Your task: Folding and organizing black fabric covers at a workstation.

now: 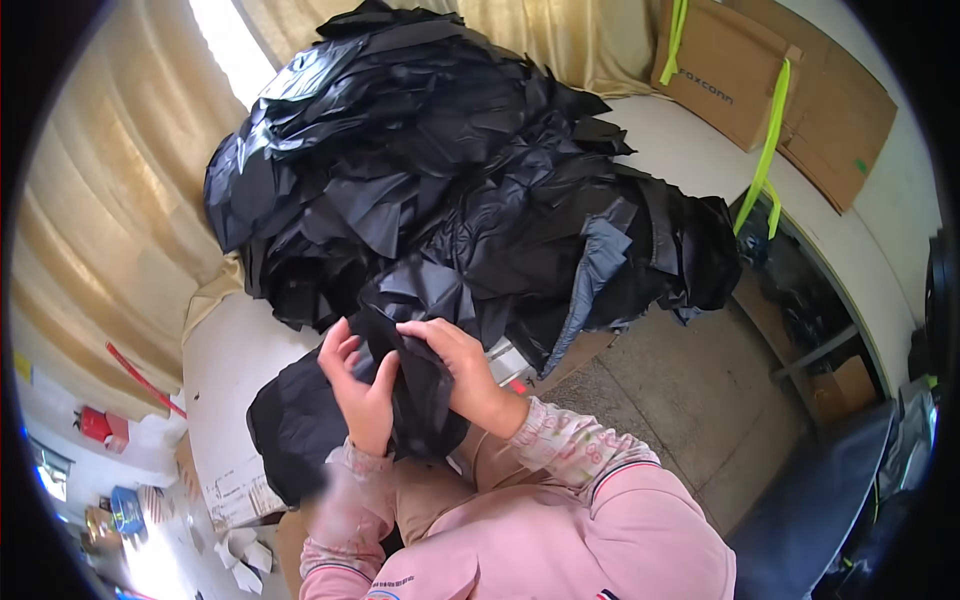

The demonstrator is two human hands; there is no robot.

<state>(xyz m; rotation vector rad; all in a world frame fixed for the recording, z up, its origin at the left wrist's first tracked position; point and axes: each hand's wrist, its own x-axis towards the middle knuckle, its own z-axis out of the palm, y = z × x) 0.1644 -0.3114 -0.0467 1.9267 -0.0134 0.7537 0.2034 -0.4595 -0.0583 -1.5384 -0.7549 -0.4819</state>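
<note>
My right hand (468, 372) grips a thin black piece of sheet material (425, 390), fabric or plastic, in front of my lap. My left hand (362, 392) is beside it, its fingers and thumb spread apart. The fingertips of that hand lie near or against the black material; I cannot tell whether they press on it. Under and left of my hands, more black sheet (300, 420) lies over the table edge and toward my lap. Just beyond them rises a large heap of similar black pieces (430, 170), crumpled and overlapping.
The heap rests on a white table (225, 400). A grey-blue strip (590, 285) hangs from its right side. Cardboard sheets (740, 95) with a yellow-green strap (770, 150) stand at the back right. A dark chair back (825, 500) is to my right, and gold curtains (110, 190) hang left.
</note>
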